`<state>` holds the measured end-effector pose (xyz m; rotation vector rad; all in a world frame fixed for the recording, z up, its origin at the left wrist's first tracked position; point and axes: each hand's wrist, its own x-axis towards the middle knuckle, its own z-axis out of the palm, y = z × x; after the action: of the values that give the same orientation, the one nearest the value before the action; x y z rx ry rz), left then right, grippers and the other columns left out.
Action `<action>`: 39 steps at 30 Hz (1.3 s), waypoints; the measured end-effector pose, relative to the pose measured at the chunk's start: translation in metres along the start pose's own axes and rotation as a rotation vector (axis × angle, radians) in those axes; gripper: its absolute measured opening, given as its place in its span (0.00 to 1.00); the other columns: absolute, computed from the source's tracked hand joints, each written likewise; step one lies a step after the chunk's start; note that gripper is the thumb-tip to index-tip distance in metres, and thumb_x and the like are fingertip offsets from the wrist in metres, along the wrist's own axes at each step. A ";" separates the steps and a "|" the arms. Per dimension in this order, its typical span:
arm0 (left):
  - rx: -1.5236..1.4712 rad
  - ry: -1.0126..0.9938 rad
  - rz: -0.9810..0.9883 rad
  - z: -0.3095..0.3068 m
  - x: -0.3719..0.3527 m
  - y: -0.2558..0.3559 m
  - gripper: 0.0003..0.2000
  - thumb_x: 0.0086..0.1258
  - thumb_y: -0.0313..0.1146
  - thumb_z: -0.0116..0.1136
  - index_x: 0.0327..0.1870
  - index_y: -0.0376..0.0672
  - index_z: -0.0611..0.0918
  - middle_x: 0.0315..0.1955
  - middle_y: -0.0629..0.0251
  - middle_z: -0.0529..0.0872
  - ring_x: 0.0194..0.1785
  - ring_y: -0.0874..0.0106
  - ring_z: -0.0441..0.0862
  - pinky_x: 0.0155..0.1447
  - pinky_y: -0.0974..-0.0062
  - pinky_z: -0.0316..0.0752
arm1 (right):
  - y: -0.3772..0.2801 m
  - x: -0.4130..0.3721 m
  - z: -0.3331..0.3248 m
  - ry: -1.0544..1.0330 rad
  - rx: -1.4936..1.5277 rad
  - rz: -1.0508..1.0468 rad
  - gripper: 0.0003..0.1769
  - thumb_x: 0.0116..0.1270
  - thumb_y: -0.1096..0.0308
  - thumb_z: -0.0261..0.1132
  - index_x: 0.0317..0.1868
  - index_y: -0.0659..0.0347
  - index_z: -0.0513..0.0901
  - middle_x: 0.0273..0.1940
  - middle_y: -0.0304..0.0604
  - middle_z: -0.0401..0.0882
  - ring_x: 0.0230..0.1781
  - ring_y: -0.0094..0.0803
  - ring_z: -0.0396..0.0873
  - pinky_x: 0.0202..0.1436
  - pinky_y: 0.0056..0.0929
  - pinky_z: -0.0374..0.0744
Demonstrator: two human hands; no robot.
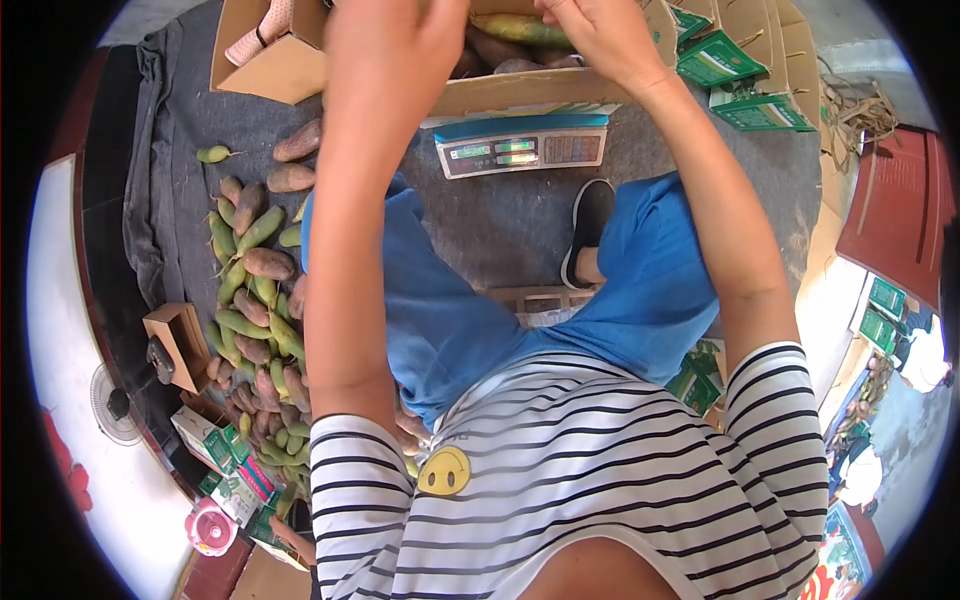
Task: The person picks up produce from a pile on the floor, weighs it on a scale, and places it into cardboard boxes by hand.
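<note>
My left hand (395,30) is over the left part of an open cardboard box (540,93) at the top edge of the view. It is blurred and its fingertips are cut off. My right hand (600,35) hangs over the box's right part with fingers curled together; what they hold, if anything, is out of view. Between the hands, a long yellow-green radish-like root (515,28) lies on several reddish-brown roots (495,50) inside the box. Under the box stands a digital scale (520,145) with lit green displays.
A large heap of green and reddish-brown roots (262,320) covers the dark ground cloth (440,220) at left. Open green-printed cartons (735,65) stand at upper right. A small cardboard box (180,345) and a fan (118,403) are at far left. People work at far right.
</note>
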<state>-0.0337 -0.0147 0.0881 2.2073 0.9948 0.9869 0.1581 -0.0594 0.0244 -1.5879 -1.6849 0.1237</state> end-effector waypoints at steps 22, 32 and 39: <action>0.524 -0.793 0.159 0.079 -0.022 -0.069 0.07 0.60 0.27 0.54 0.39 0.40 0.79 0.32 0.53 0.85 0.39 0.54 0.83 0.42 0.58 0.77 | -0.006 0.033 0.016 -0.091 -0.190 -0.073 0.13 0.65 0.57 0.56 0.36 0.57 0.79 0.35 0.43 0.80 0.39 0.42 0.79 0.40 0.40 0.77; 0.589 -0.791 0.180 0.085 -0.024 -0.063 0.05 0.59 0.25 0.54 0.35 0.39 0.80 0.31 0.52 0.85 0.39 0.55 0.84 0.42 0.60 0.78 | 0.087 0.065 0.038 -0.463 -0.587 0.169 0.25 0.57 0.54 0.64 0.54 0.53 0.77 0.52 0.44 0.78 0.54 0.41 0.76 0.55 0.41 0.75; 0.581 -0.888 0.269 0.084 -0.021 -0.058 0.07 0.59 0.30 0.59 0.36 0.39 0.79 0.29 0.52 0.84 0.37 0.55 0.83 0.40 0.59 0.77 | 0.087 0.070 0.053 -0.709 -0.665 0.051 0.18 0.55 0.53 0.67 0.42 0.54 0.86 0.42 0.43 0.84 0.47 0.39 0.81 0.47 0.39 0.78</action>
<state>-0.0010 -0.0099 -0.0104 2.8543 0.5896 -0.2976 0.2036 0.0431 -0.0275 -2.2528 -2.3936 0.1786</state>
